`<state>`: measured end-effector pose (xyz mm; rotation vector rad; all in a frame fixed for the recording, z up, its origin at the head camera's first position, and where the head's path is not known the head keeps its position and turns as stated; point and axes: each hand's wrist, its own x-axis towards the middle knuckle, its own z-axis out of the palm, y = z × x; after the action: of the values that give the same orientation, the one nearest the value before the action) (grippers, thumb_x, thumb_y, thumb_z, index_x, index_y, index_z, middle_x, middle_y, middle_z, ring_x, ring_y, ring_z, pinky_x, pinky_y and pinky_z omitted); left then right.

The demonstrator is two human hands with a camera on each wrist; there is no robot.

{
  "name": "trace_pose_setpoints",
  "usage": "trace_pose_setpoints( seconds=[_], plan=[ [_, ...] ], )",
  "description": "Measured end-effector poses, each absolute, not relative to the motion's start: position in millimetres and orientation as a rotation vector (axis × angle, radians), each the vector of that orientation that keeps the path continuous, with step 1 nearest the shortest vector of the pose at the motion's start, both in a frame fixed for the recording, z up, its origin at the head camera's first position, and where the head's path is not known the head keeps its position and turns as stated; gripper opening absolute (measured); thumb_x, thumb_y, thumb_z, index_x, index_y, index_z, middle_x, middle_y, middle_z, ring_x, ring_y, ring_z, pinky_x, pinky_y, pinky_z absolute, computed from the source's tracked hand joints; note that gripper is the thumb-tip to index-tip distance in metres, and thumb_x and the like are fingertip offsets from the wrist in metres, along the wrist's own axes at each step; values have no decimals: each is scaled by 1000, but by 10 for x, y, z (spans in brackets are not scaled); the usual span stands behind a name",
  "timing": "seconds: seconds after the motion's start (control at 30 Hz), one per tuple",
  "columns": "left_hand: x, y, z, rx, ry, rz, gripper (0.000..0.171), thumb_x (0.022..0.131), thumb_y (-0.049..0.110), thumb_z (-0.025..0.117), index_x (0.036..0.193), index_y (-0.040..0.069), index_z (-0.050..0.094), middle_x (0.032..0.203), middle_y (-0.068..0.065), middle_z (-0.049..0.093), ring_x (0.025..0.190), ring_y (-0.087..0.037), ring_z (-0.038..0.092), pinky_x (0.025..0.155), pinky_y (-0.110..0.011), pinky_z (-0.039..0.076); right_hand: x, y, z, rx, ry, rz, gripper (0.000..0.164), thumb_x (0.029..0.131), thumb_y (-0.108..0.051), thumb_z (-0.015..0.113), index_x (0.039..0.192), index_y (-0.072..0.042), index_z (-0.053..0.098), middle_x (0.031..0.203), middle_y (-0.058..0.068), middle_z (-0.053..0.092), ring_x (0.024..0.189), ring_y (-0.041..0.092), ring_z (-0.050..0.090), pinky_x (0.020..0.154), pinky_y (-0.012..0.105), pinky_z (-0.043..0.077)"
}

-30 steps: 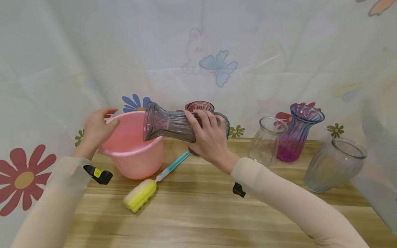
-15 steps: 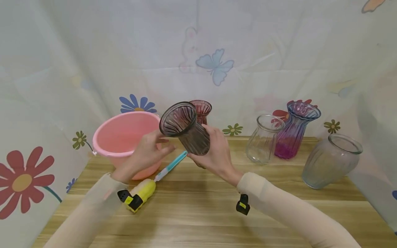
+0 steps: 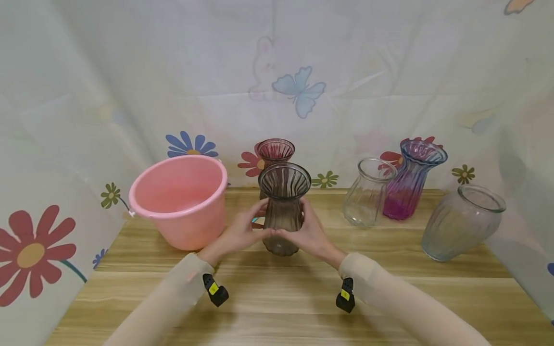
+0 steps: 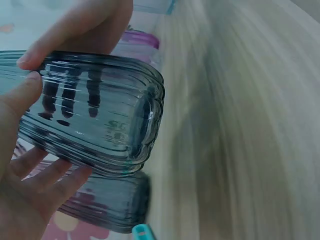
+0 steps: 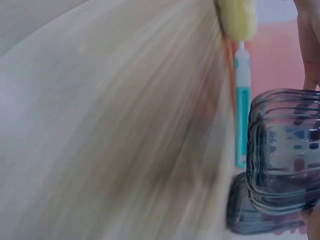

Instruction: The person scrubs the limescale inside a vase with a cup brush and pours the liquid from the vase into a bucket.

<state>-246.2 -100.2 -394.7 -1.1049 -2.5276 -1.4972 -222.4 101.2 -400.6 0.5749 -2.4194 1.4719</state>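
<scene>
A smoky grey ribbed glass vase (image 3: 282, 216) stands upright, with its flared mouth up, between my two hands at the middle of the table. My left hand (image 3: 238, 234) grips its left side and my right hand (image 3: 315, 235) its right, the thumbs meeting across the front. Through the glass in the left wrist view, dark fingers of the right hand show behind the vase (image 4: 95, 115). Whether its base touches the wood cannot be made out. Just behind it is a reddish vase (image 3: 275, 150), its lower part mostly hidden.
A pink bucket (image 3: 192, 228) stands left of the hands. Near it lies a sponge bottle brush (image 5: 242, 120), mostly hidden by the left arm in the head view. On the right are a clear vase (image 3: 362, 204), a purple-blue vase (image 3: 407, 192) and a pale rounded vase (image 3: 460, 226).
The grey vase has gone from lying sideways near the bucket to upright, moving right and down. My left hand has come from the bucket to join the right on it.
</scene>
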Motion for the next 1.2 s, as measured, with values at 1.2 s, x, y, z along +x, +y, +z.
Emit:
trace_pose_setpoints(
  seconds=[1.2],
  plan=[
    [-2833,-233,-4359,-938,-2637,-1644,66,85,24,65,142,20,33,142,-6,41,124,-24,47,89,-33,49,-2519,1698,-4286,483,-2516,1275,77,75,-18,75,136,-6,32,124,18,47,112,31,48,87,47,44]
  ],
)
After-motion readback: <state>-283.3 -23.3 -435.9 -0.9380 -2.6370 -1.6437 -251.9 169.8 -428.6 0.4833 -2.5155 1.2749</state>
